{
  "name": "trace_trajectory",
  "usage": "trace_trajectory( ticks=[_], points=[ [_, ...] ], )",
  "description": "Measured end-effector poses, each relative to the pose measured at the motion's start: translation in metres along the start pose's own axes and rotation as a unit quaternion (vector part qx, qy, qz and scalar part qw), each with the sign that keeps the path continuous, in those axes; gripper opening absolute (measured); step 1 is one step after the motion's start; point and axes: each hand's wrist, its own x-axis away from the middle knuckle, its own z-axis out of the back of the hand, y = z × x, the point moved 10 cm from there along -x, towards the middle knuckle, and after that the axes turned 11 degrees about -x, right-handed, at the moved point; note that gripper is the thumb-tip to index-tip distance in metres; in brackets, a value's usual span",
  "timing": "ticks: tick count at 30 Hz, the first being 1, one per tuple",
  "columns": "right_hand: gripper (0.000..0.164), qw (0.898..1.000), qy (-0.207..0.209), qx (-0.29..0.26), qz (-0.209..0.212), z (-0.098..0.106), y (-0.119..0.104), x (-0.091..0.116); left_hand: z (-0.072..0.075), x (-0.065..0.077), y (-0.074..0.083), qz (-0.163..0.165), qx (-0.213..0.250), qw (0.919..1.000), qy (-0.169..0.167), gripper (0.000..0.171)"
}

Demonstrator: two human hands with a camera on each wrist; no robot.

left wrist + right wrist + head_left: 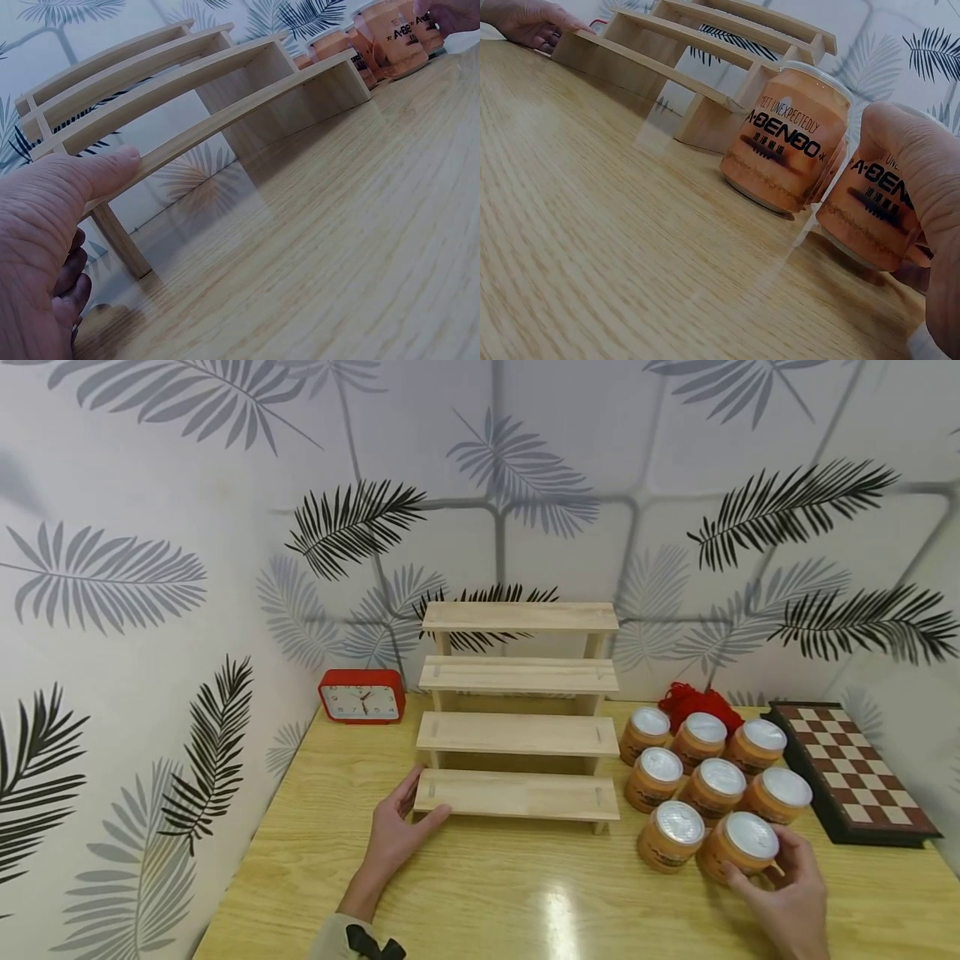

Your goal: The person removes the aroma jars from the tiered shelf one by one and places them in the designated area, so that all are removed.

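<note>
A light wooden stepped rack [517,732] with several tiers stands on the table against the wall. My left hand [399,828] grips the left end of its lowest shelf, thumb [112,171] lying along the top front edge and the other fingers around the end. At the right, my right hand [793,893] holds an orange can [738,847] with a silver lid, thumb on the near side. In the right wrist view, that can [866,210] leans slightly, its base close over the table. Beside it a matching can [787,139] stands upright, in front of several others.
A red clock [362,697] sits left of the rack. Behind the cans lies a bundle of red yarn-like material [699,703]. A checkered game board [855,768] lies at the far right. Leaf-patterned walls [555,435] border the wood-grain table [480,885].
</note>
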Motion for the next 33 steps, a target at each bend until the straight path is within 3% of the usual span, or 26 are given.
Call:
trace_trajectory(
  ticks=[10, 18, 25, 29, 33],
  points=[
    [0.079, 1.0, -0.008, 0.015, -0.005, -0.001, 0.006, 0.001, 0.0, 0.001, -0.001, 0.012, -0.006, 0.9999, 0.0, 0.083],
    [0.083, 0.998, -0.051, 0.023, 0.005, -0.01, 0.004, 0.002, 0.002, 0.002, -0.001, 0.014, -0.013, 0.9998, 0.005, 0.083],
    [0.08, 0.998, -0.058, 0.018, 0.011, -0.01, 0.001, 0.003, 0.002, 0.002, 0.001, 0.009, -0.018, 0.9998, 0.001, 0.081],
    [0.071, 0.998, -0.057, -0.003, 0.042, -0.008, -0.011, 0.001, 0.0, 0.0, 0.002, 0.007, -0.037, 0.9993, 0.0, 0.083],
    [0.068, 0.993, -0.046, -0.006, 0.107, -0.006, -0.032, 0.0, -0.001, 0.001, 0.007, 0.0, -0.084, 0.9964, 0.003, 0.089]
  ],
)
